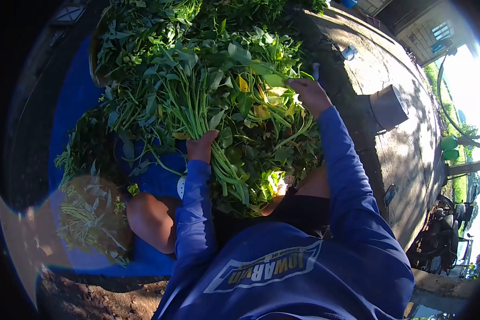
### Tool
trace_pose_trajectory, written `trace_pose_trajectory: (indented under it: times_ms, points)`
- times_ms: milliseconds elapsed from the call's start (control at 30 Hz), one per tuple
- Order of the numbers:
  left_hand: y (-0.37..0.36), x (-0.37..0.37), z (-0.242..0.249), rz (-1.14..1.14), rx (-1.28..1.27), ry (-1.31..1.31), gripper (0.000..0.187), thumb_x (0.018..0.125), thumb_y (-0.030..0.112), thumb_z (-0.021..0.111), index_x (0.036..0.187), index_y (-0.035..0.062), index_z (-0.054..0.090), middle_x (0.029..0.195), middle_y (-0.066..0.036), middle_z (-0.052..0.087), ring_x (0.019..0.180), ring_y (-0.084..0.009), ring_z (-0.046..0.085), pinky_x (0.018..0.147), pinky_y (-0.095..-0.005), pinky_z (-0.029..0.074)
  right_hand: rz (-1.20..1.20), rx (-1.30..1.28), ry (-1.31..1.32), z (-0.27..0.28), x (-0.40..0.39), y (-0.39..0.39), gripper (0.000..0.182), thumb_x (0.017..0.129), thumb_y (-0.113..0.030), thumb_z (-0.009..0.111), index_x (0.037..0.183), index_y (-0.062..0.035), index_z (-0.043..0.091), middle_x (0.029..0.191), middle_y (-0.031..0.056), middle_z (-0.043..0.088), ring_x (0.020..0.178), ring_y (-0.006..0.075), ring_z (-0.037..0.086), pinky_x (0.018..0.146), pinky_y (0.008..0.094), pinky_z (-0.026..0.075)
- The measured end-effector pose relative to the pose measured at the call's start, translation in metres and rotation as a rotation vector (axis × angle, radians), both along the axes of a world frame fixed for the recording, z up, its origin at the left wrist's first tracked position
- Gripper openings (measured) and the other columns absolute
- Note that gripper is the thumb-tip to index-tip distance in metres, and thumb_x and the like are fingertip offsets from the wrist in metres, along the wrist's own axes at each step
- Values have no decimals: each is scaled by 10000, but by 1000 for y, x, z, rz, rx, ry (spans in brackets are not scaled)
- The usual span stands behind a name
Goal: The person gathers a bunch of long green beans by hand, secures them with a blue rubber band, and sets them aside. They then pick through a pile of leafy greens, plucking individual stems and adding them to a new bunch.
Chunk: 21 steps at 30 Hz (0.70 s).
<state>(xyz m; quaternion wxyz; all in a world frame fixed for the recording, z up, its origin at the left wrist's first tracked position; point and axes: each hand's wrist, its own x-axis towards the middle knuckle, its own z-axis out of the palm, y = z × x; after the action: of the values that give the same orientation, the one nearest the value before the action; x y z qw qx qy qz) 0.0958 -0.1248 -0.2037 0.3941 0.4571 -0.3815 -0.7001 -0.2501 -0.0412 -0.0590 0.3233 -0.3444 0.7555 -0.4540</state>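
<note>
Long green stems with leaves form a bunch [189, 104] in the middle of the view. My left hand [201, 146] is closed around its stems, whose lower ends hang past the wrist. To the right, my right hand [310, 95] pinches a green leaf [274, 79] at the edge of the heap. Yellow leaves [261, 111] lie among the greens between my hands. The large heap of leafy greens [144, 26] spreads behind and beneath the bunch.
A blue sheet [72, 114] lies under the greens. More cut greens [88, 213] rest at the lower left, beside my knee. On the concrete at the right stand a grey bucket [389, 108] and a small can [349, 52]. A motorcycle [440, 234] is farther right.
</note>
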Motion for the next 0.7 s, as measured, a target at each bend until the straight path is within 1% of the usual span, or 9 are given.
trace_pose_trajectory:
  times_ms: [100,200,233,333,367,467,500,600,700]
  points:
    - [3,3,10,-12,19,-16,357,761,133,864,1047,-50,755,1019,-132,773,875,-235,741,816,-393,589,32,4,-256,-28,0,12,360,992,-266,689,1258,-29,739,1046,60,772,825,215,698,797,381,554]
    - [5,2,17,6,4,-44,337,770,121,852,1034,-62,752,1000,-137,775,840,-235,747,792,-375,599,46,190,512,-42,12,15,335,973,-259,694,1220,-41,753,988,91,767,835,216,705,802,384,556]
    - [4,2,14,-5,-1,-44,335,772,117,850,1035,-65,750,998,-138,775,836,-233,747,790,-374,600,69,132,694,-37,23,22,298,953,-239,700,1164,-40,764,914,106,737,813,206,681,798,381,553]
    - [5,3,16,-35,23,-30,340,771,100,848,1044,-73,742,998,-139,774,829,-230,749,782,-372,604,177,97,425,-50,27,20,266,952,-230,701,1106,-19,752,933,107,747,810,226,691,803,403,562]
    - [4,2,18,-44,35,-21,344,770,93,848,1048,-76,739,999,-139,773,828,-229,749,779,-372,606,206,103,466,-60,24,18,268,965,-226,696,1128,-15,723,943,95,756,763,181,672,768,377,563]
    - [2,0,4,-35,25,47,359,768,84,847,1067,-79,732,1001,-139,773,839,-228,751,777,-367,608,224,192,-261,-55,28,16,315,996,-246,684,1222,-27,684,975,80,755,786,109,643,767,313,550]
    - [1,-1,-1,-27,23,50,351,772,81,842,1064,-78,731,997,-139,772,839,-227,750,774,-365,609,233,174,-332,-56,32,17,323,1022,-254,658,1267,-44,655,995,52,751,771,60,612,727,256,535]
    - [1,-3,-9,-13,30,58,332,777,82,836,1049,-74,727,990,-141,770,841,-228,750,772,-363,607,154,10,-733,-41,55,23,311,1031,-264,644,1255,-49,659,995,33,748,737,68,614,688,258,544]
    - [2,-3,-3,-20,34,12,340,763,100,850,1030,-70,726,994,-143,768,844,-235,747,780,-367,600,122,15,-548,-43,56,21,356,1002,-303,673,1246,-44,659,953,32,740,707,86,619,654,286,560]
